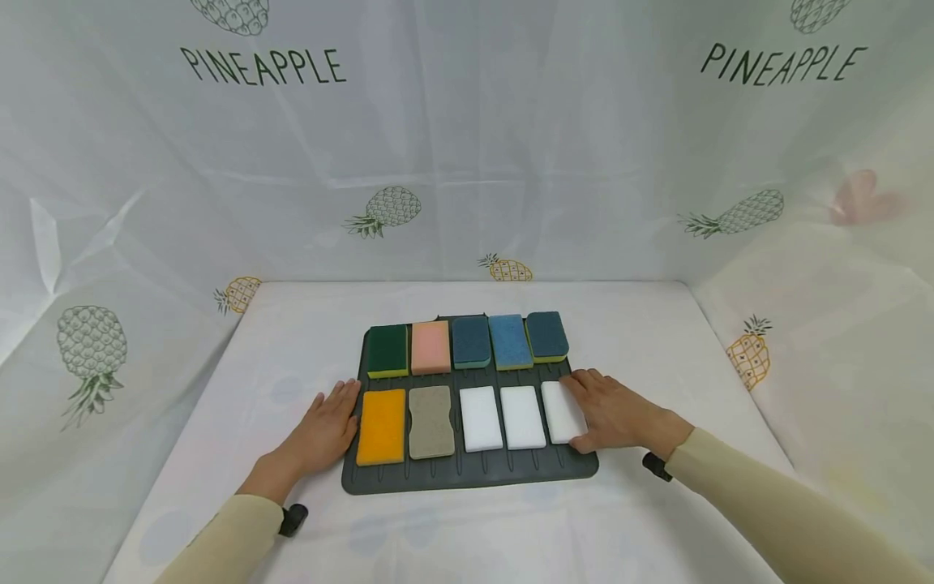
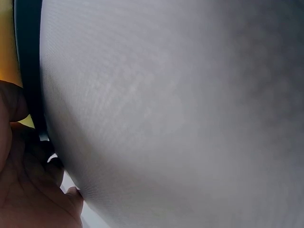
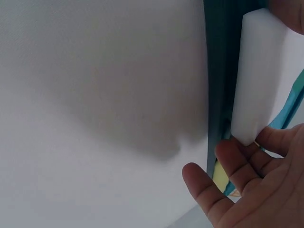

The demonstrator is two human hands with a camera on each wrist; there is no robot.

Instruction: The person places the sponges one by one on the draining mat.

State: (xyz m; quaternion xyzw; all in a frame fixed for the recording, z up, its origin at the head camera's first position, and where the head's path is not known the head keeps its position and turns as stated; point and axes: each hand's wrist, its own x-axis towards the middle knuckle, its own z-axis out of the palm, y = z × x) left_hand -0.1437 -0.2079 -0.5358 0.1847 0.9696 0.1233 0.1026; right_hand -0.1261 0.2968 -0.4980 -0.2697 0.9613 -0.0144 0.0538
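Note:
My right hand (image 1: 611, 410) holds the rightmost white sponge (image 1: 562, 414) end to end, thumb at its near end and fingers at its far end. That white sponge (image 3: 259, 76) lies near the right edge of a dark grey ribbed mat (image 1: 467, 478). In the right wrist view the outer fingers (image 3: 202, 183) are spread away from it. At the mat's left edge my left hand (image 1: 328, 430) rests with extended fingers, close beside an orange sponge (image 1: 382, 427). The left wrist view shows the thumb (image 2: 14, 99) at the mat's dark edge (image 2: 29, 61).
Along the front row are a beige sponge (image 1: 431, 423) and two more white sponges (image 1: 481, 418). The back row has green (image 1: 387, 351), pink (image 1: 430, 347), dark blue (image 1: 470, 342), light blue (image 1: 511, 341) and dark teal (image 1: 547, 335) sponges. A pineapple-print curtain (image 1: 467, 162) hangs behind the white tabletop (image 1: 306, 324).

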